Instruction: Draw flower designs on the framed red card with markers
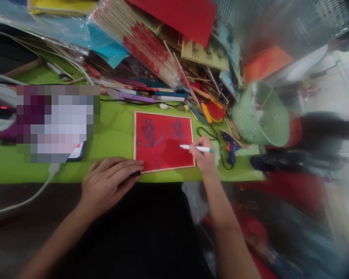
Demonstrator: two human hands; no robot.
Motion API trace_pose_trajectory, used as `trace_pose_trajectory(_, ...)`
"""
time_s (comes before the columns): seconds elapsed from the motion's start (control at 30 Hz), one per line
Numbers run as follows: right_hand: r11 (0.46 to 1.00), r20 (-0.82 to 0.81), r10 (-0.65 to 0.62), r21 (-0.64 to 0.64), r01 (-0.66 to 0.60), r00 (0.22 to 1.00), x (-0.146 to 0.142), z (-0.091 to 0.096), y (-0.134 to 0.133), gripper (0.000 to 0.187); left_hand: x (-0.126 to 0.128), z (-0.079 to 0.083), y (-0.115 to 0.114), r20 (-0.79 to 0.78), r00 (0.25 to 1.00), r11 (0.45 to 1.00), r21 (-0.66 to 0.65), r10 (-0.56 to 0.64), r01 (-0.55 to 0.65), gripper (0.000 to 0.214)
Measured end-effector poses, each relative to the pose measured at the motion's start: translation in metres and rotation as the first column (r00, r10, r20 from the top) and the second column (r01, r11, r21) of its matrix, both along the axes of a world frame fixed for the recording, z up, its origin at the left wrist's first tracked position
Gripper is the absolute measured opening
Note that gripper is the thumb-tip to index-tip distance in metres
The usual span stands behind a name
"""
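Observation:
A red panel (pixel 168 139) with a thin pale wooden border lies on the green table, bearing dark plant drawings in its upper half and fainter marks below. My right hand (pixel 203 155) is closed around a white marker (pixel 195 148) with a teal end. The marker's tip is at the panel's right part, above or touching the surface; I cannot tell which. My left hand (pixel 113 176) lies flat with fingers stretched, its fingertips on the panel's lower left corner. A small dark thing (pixel 136 173) shows beside its thumb, too unclear to name.
Behind the panel lie several pens (pixel 136 97), sticks and orange-handled scissors (pixel 206 112). A blue glue gun (pixel 230 149) with its black cord lies at right, near a green basket (pixel 247 116). A phone (pixel 77 152), partly blurred out, has a white cable (pixel 43 190).

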State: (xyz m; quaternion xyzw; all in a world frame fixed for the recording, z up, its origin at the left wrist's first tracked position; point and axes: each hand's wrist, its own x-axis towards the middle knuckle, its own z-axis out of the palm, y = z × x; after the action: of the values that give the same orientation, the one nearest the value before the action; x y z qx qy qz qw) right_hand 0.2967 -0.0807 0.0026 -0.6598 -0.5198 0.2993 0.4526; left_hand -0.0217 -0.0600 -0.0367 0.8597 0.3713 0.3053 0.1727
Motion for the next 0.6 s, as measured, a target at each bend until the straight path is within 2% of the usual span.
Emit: trace_pose_trajectory(0.6, 1.0, 0.02, -0.016, -0.016, 0.016, 1.0, -0.0008, 0.0014, -0.0009, 0.014, 0.0008, 0.0039, 0.0016, -0.032, 0.999, 0.997, 0.076, -0.021, 0.024, 0.02)
